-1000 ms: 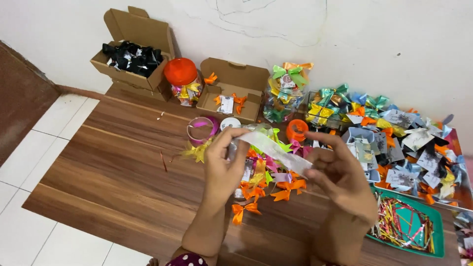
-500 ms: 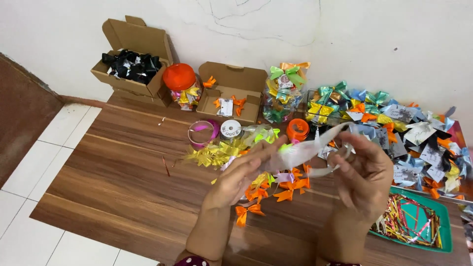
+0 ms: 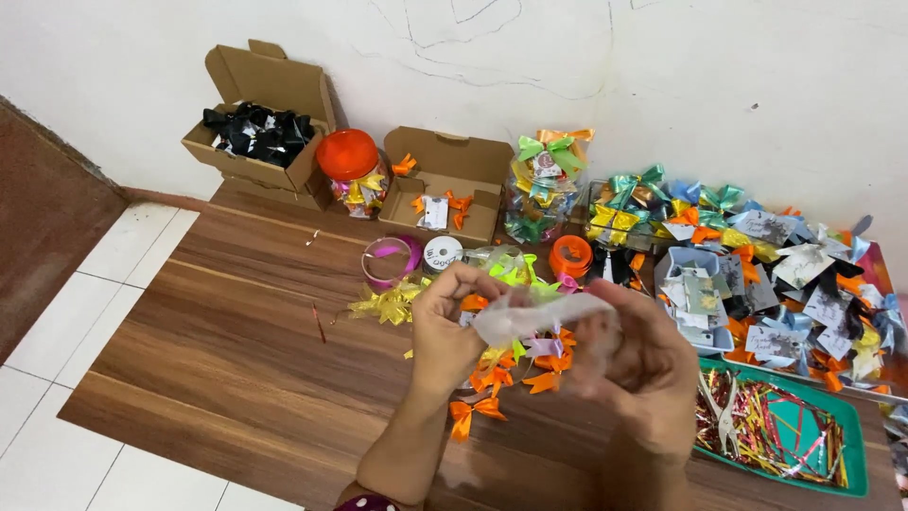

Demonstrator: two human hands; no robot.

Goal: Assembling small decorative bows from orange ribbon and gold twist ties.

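Both my hands are raised over a low wooden board on the floor. Between them stretches a white sheer ribbon, folded into a band. My left hand pinches its left end with fingers curled. My right hand grips the right end, blurred by motion. Under my hands lie small orange bows and yellow bows, partly hidden.
A cardboard box of black bows and an open box with orange bows stand by the wall. An orange-lidded jar, ribbon rolls, a heap of coloured bows with cards and a green tray of ribbon scraps with scissors surround me.
My hands have drawn closer together and lower. The white ribbon, earlier held out long and slanted, is now folded into a shorter band between them.
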